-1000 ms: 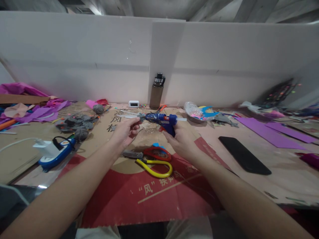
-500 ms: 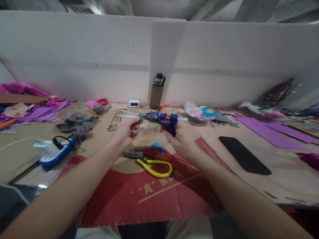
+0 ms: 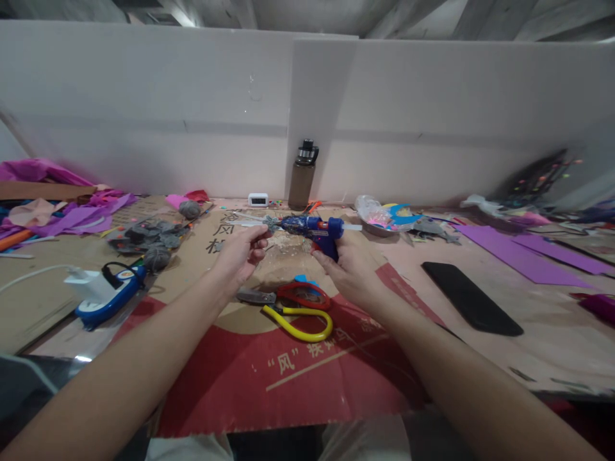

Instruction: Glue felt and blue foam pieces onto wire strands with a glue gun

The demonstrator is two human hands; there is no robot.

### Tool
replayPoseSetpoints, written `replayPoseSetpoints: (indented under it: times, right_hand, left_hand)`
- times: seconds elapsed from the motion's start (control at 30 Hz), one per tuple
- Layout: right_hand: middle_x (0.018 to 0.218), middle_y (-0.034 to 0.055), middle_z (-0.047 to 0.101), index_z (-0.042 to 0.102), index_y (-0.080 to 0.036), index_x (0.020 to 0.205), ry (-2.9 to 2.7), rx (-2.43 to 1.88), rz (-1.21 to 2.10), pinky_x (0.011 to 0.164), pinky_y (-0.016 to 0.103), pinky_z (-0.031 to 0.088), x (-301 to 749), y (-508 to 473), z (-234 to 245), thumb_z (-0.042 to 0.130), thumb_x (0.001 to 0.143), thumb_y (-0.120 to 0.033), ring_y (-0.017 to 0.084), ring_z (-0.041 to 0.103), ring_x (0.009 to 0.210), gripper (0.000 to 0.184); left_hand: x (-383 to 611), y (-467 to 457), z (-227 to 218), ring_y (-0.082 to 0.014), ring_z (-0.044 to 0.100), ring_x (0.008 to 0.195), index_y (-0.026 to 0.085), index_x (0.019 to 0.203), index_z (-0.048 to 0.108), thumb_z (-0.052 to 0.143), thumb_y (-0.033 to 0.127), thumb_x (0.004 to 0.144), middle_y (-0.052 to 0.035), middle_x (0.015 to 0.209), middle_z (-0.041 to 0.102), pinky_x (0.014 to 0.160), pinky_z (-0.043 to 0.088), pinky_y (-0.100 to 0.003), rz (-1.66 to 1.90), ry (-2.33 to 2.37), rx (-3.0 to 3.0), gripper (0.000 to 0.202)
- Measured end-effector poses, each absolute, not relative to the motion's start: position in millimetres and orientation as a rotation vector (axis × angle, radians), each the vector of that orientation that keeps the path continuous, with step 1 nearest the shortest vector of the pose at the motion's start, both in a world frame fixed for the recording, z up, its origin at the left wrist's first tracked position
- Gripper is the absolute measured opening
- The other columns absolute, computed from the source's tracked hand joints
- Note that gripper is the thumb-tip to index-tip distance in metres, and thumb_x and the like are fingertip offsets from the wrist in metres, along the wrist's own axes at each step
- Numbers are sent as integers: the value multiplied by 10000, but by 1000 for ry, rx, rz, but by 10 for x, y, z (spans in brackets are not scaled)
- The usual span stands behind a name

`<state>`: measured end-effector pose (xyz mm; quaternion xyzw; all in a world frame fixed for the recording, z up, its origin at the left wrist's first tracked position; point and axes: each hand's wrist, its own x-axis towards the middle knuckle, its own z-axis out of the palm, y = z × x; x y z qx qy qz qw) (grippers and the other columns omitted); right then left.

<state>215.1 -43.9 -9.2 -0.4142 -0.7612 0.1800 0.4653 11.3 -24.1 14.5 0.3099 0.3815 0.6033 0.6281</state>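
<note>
and it's nearly a freeze here: against a second ago, the glue gun (image 3: 312, 226) has slid only a touch toward the right-hand side, and the red patch that showed by the right forefinger is now hard to make out. the right hand (image 3: 350, 262) is wrapped round the grip, fingers curled, while the left hand (image 3: 245, 253) has thumb and forefinger narrowed in a pinch on a small greyish piece (image 3: 271, 223).

the gun sits between the two hands, its long axis running crosswise and close to level, nozzle aimed straight at the left fingertips, glue stick (image 3: 354, 227) poking out of the back above the right hand. nozzle and piece are right up against each other in view; whether they touch, one can't tell.

now the surroundings: scissors (image 3: 291, 312) lie below and between the hands, nearer the body, on the cardboard (image 3: 288, 397), a blue scrap (image 3: 305, 280) just beyond their red handle. past the hands stands a bottle (image 3: 302, 182), upright. out to the right of the right hand, a black phone (image 3: 471, 298); off left of the left hand, a blue power strip (image 3: 110, 306) and grey balls (image 3: 157, 258).
</note>
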Motion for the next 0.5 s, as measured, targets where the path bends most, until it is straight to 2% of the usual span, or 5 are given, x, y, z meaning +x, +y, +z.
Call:
replayPoseSetpoints:
  times: [0.37, 0.5]
  right_hand:
    - [910, 84, 616, 541, -216, 1111, -1900, -1017, 369, 731, 390, 489, 2155, -428, -108, 524, 862, -316, 261, 570, 921, 269]
    - [879, 78, 613, 556, -214, 1063, -1895, -1028, 367, 731, 394, 482, 2157, -448, -91, 515, 869, -326, 258, 572, 892, 228]
  left_hand:
    - [128, -249, 154, -19, 443, 430, 97, 675, 573, 632, 56, 712, -22, 618, 568, 307, 240, -85, 1364, 863, 710, 81]
    - [116, -232, 148, -19, 446, 435, 98, 684, 579, 635, 66, 716, -25, 629, 572, 311, 242, -84, 1384, 861, 715, 72]
